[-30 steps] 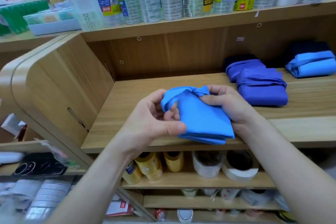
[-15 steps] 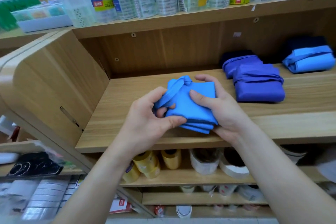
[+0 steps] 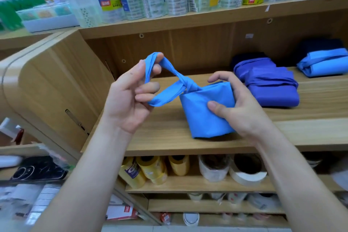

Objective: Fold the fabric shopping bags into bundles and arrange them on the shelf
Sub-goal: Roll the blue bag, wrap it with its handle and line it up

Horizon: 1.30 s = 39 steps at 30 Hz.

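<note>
Above the shelf [image 3: 169, 137], at frame centre, the folded blue bag [image 3: 203, 115] is pinched by the right hand [image 3: 243, 111], while the left hand [image 3: 128, 103] has hooked its handle loop [image 3: 165, 98] and drawn it toward upper left. Hard pulling could unfold the bag.

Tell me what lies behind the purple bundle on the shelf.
Behind the purple bundle a dark navy fabric piece peeks out. The bundle covers most of it, so its shape is hidden.
</note>
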Each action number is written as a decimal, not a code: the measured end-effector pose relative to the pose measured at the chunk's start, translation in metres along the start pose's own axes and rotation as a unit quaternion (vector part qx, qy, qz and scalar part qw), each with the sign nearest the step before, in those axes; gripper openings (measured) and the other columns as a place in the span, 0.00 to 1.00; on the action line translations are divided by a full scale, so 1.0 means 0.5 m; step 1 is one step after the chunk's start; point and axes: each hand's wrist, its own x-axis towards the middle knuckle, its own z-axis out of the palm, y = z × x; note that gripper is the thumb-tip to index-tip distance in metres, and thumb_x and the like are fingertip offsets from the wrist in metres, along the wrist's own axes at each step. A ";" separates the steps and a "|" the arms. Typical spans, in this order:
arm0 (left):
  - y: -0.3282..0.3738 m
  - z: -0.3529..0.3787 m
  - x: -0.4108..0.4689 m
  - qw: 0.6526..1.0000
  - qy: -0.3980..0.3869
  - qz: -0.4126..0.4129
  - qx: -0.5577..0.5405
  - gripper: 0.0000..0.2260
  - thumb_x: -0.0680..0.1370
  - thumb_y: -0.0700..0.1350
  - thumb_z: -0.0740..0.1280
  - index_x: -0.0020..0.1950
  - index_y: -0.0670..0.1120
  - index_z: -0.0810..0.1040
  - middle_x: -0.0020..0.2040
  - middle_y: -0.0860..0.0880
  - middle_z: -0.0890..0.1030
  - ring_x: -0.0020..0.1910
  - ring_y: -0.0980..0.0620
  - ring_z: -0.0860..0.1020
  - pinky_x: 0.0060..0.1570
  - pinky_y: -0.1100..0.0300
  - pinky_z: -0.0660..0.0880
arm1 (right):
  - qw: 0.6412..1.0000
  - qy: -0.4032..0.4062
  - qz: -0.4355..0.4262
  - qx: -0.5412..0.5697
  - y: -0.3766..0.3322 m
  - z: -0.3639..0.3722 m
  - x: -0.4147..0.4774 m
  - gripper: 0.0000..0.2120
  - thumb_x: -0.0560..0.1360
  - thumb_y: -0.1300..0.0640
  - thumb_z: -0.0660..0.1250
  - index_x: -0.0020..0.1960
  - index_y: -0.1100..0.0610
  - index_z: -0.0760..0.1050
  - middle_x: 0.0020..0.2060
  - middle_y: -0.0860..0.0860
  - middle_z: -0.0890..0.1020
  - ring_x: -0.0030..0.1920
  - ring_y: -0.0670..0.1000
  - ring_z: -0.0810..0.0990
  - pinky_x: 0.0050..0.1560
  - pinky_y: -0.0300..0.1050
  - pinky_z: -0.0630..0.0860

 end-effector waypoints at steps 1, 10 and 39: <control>0.007 -0.005 0.000 0.999 -0.027 -0.025 -0.008 0.16 0.79 0.48 0.60 0.63 0.43 0.76 0.47 0.51 0.76 0.26 0.61 0.64 0.21 0.73 0.66 | 0.998 -0.002 -0.029 -0.060 -0.008 -0.007 0.000 0.24 0.73 0.69 0.70 0.55 0.42 0.72 0.42 0.41 0.78 0.41 0.44 0.77 0.45 0.40 0.77; -0.021 0.001 -0.007 0.950 -0.239 -0.141 -0.144 0.28 0.81 0.49 0.64 0.77 0.42 0.58 0.71 0.41 0.65 0.33 0.54 0.75 0.34 0.66 0.78 | 0.887 -0.090 -0.201 -0.405 -0.050 0.010 -0.015 0.51 0.69 0.69 0.70 0.72 0.27 0.50 0.49 0.44 0.72 0.44 0.52 0.77 0.46 0.53 0.78; -0.089 0.028 -0.044 0.915 -0.077 0.151 0.366 0.23 0.60 0.54 0.81 0.46 0.44 0.75 0.51 0.50 0.77 0.53 0.53 0.77 0.53 0.60 0.75 | 0.940 -0.075 0.036 0.331 0.021 -0.031 0.010 0.27 0.61 0.66 0.79 0.58 0.61 0.77 0.50 0.57 0.83 0.50 0.56 0.83 0.50 0.49 0.81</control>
